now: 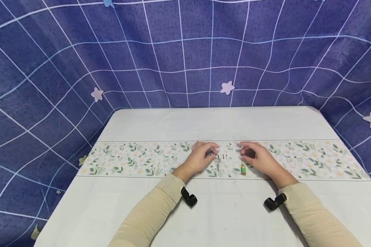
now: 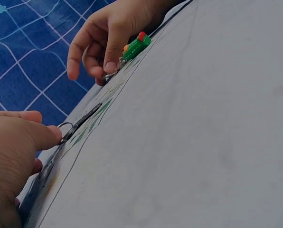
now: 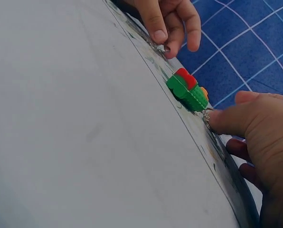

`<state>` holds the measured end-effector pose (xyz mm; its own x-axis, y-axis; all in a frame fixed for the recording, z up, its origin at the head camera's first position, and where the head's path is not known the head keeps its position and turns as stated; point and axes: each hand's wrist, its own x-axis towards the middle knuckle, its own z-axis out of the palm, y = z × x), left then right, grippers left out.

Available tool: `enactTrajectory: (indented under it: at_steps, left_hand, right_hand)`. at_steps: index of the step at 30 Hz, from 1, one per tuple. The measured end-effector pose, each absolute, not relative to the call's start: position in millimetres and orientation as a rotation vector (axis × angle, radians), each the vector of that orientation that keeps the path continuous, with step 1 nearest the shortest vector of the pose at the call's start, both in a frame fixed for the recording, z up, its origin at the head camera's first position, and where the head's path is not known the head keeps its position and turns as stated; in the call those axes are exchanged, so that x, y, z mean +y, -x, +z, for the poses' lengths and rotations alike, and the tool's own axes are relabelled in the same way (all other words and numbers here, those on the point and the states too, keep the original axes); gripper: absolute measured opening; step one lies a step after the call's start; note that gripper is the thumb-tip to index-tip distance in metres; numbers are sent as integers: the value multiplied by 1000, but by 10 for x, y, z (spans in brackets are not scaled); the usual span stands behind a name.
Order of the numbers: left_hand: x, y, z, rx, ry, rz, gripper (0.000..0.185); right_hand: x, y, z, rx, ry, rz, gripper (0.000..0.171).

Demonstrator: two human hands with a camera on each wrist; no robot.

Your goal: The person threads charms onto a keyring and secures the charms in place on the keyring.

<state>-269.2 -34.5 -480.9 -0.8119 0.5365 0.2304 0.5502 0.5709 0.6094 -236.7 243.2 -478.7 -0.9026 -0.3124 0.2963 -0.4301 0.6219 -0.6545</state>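
Note:
My left hand (image 1: 200, 157) pinches a silver key (image 1: 217, 166) by its ring end between thumb and fingertips. In the left wrist view the key (image 2: 88, 119) looks dark, with a thin ring at the thumb, its blade slanting away close over the tabletop. Opposite it, my right hand (image 1: 259, 158) pinches the metal ring and short chain of a keychain. From that chain hangs a small green charm (image 1: 243, 169) with red and orange parts. Seen from the right wrist, the chunky charm (image 3: 185, 89) lies beside the thumb, near the table surface. A gap separates the two hands.
Both hands are over a floral printed band (image 1: 309, 159) that runs across the white tabletop (image 1: 216, 212), with some lettering between them. Behind and beside the table hangs a blue curtain (image 1: 198, 55) with grid lines and stars. Black wrist mounts (image 1: 189, 198) sit at both sleeves.

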Motion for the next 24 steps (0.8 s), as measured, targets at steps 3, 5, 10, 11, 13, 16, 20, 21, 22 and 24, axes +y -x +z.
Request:
enactTrajectory:
  at_steps: [3,5,10,11,13,16,20,21,22,24]
  left_hand:
    - [-350,2705,-4815,-2755,956,-1098,32]
    - [-355,2710,-4818,-2747,957,-1108,31]
    - [-364,2710,-4810,-2714,960,-1140,29]
    - [-364,2712,-4810,-2710,957,-1143,29]
    - [-366,2714,-4815,-2706,944,-1152,29]
    - [-369,2715,-4816,-2692,930,-1177,29]
    - [-377,2700,-4809,-2663,928,-1244,29]
    - [-380,2696,-4808,-2656,929,-1259,29]
    - [-384,2694,-4810,-2648,930,-1273,29]
    - [-389,2687,-4809,-2637,930,-1291,29]
  right_hand:
    - [2427,2371,-4794,-2662,-612,1142,48]
    - [2428,2372,-4802,-2650,-612,1140,46]
    - [2437,2380,-4821,-2628,-627,1127,44]
    - [2439,2382,-4824,-2623,-632,1122,44]
    - [2444,2386,-4829,-2612,-638,1108,43]
    - [2448,2385,-4833,-2601,-633,1100,43]
    - [2447,2377,-4832,-2580,-622,1107,43]
    - [2447,2375,-4831,-2571,-623,1111,43]
    - [2445,2372,-4827,-2562,-627,1115,43]
    - [2438,2368,-4815,-2545,-634,1124,42]
